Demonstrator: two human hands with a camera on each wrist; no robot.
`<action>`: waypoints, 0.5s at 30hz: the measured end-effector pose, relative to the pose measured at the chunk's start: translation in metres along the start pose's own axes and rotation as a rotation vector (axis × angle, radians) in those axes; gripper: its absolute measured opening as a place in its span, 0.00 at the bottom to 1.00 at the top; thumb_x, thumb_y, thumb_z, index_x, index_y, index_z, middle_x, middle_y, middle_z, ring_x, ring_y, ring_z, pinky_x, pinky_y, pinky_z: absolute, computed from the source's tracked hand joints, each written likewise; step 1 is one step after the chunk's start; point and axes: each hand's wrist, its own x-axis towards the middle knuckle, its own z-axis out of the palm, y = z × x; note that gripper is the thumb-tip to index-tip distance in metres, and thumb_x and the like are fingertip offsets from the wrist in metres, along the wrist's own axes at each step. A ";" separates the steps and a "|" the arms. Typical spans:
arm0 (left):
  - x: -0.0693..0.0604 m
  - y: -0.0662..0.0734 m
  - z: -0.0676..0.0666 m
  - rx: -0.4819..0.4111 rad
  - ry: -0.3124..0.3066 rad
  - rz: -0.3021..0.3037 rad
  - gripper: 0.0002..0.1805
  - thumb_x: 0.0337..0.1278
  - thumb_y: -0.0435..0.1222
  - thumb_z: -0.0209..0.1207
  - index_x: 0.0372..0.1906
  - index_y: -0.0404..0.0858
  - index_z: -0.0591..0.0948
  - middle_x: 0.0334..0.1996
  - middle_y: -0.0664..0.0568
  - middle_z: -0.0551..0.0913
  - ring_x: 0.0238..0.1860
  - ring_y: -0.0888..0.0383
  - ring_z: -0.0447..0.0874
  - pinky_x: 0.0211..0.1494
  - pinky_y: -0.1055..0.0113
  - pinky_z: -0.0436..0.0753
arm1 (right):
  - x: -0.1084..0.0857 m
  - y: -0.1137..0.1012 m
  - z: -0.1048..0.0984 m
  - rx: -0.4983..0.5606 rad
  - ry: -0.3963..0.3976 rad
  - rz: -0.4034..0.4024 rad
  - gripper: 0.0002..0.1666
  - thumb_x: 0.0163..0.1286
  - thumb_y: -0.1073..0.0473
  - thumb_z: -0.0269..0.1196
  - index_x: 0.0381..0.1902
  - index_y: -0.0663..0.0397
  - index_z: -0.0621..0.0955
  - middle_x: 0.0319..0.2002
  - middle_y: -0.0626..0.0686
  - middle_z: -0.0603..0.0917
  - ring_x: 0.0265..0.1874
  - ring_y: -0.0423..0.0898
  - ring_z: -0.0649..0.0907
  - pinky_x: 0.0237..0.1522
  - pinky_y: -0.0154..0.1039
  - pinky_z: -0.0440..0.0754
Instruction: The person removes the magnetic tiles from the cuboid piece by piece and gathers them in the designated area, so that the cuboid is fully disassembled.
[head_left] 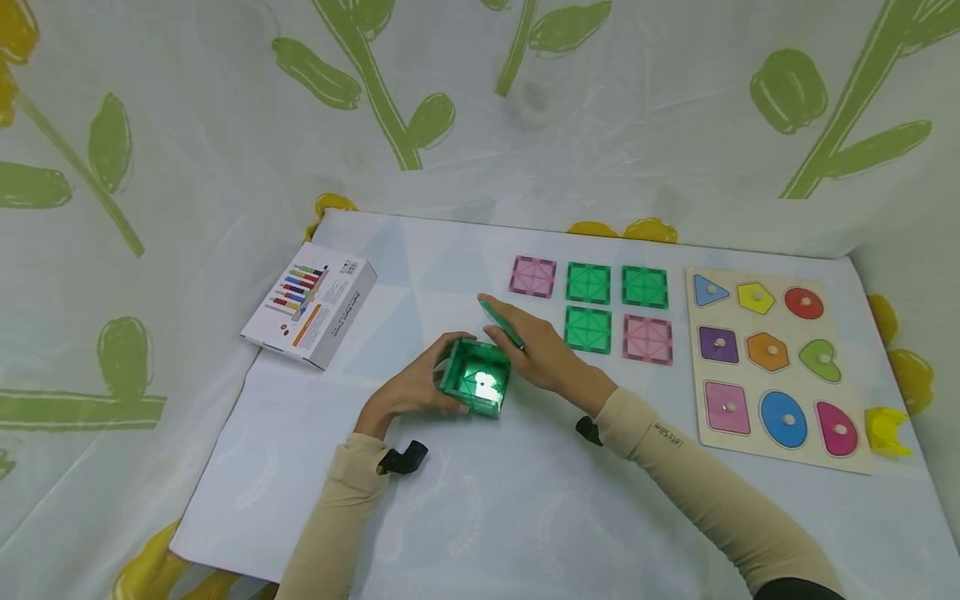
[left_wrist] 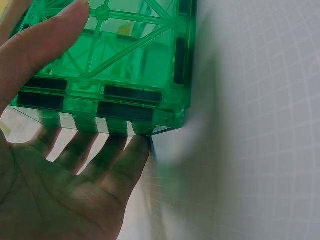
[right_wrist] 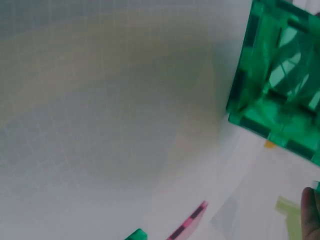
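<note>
My left hand (head_left: 405, 387) grips a translucent green open-topped box of magnetic tiles (head_left: 483, 406) from its left side. In the left wrist view, the thumb lies along one face of the tile box (left_wrist: 135, 60) and the fingertips meet another side. Just to the right, my right hand (head_left: 547, 354) pinches a single green magnetic tile (head_left: 501, 322), seen nearly edge-on above the box's back right corner. Only a fingertip (right_wrist: 308, 212) of that hand shows in the right wrist view, with the box at the upper right.
Beyond my right hand lie three green tiles (head_left: 588, 283) and two pink tiles (head_left: 647, 339), flat in two rows. A wooden shape puzzle board (head_left: 817, 412) occupies the right side, with a yellow piece (head_left: 887, 431) beside it. At the left edge sits a white printed carton (head_left: 311, 304).
</note>
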 end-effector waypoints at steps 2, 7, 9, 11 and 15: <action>0.000 0.000 0.000 -0.017 -0.004 0.002 0.58 0.36 0.30 0.78 0.74 0.51 0.59 0.73 0.44 0.64 0.78 0.40 0.55 0.76 0.34 0.59 | 0.002 0.005 -0.003 0.037 0.043 0.032 0.30 0.82 0.52 0.50 0.76 0.52 0.65 0.72 0.56 0.73 0.70 0.55 0.76 0.69 0.55 0.75; -0.003 0.000 0.001 -0.045 -0.026 0.002 0.58 0.35 0.28 0.78 0.74 0.53 0.59 0.75 0.45 0.62 0.80 0.39 0.49 0.77 0.33 0.58 | 0.010 0.023 -0.009 0.081 0.095 0.194 0.26 0.80 0.55 0.53 0.70 0.61 0.73 0.63 0.62 0.82 0.61 0.57 0.82 0.63 0.55 0.81; -0.004 0.000 0.002 -0.054 -0.039 0.007 0.58 0.35 0.27 0.78 0.74 0.53 0.59 0.75 0.45 0.61 0.80 0.38 0.48 0.76 0.33 0.59 | 0.011 0.031 -0.011 0.090 0.070 0.290 0.26 0.79 0.53 0.53 0.68 0.61 0.74 0.61 0.63 0.83 0.60 0.59 0.82 0.62 0.57 0.81; -0.005 -0.001 0.003 -0.056 -0.046 0.012 0.59 0.35 0.26 0.78 0.74 0.53 0.59 0.75 0.46 0.61 0.81 0.39 0.48 0.76 0.34 0.59 | 0.011 0.039 -0.013 0.116 0.029 0.387 0.27 0.80 0.51 0.53 0.69 0.60 0.74 0.63 0.63 0.81 0.63 0.59 0.80 0.65 0.58 0.78; -0.006 -0.001 0.003 -0.041 -0.052 0.016 0.59 0.34 0.26 0.78 0.74 0.55 0.59 0.75 0.47 0.61 0.81 0.40 0.47 0.77 0.34 0.58 | 0.011 0.054 -0.016 0.196 -0.032 0.567 0.32 0.79 0.43 0.52 0.71 0.57 0.72 0.71 0.61 0.73 0.72 0.59 0.71 0.72 0.60 0.69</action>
